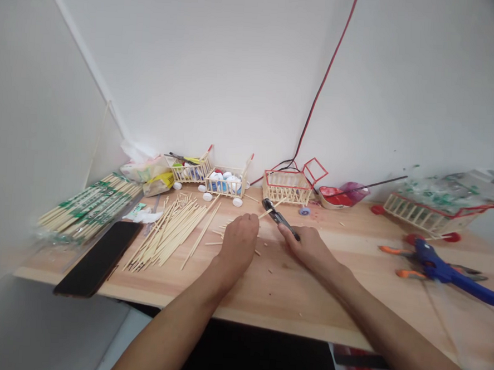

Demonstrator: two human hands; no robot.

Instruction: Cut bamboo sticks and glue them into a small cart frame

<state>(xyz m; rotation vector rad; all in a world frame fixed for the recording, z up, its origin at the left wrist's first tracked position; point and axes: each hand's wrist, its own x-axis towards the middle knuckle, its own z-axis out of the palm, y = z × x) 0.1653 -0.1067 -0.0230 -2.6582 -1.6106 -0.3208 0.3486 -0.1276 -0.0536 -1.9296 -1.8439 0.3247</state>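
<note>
Two bare hands work above a wood-grained table [291,291]: the left hand [239,241], fingers curled, pinches a thin pale stick [264,214] — the right hand [308,244] grips a dark hand tool [279,218], whose head the stick crosses. Slim, straight loose sticks [175,233] fan out leftward; beyond the hands stands a boxy, slatted cart [286,195] — red-rimmed, near the smooth wall [221,66].

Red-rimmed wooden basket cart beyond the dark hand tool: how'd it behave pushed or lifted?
The red-rimmed wooden basket cart would probably roll if pushed, given its purplish wheel. Likely light: open sides. Its thin slats may snap if squeezed.
</note>
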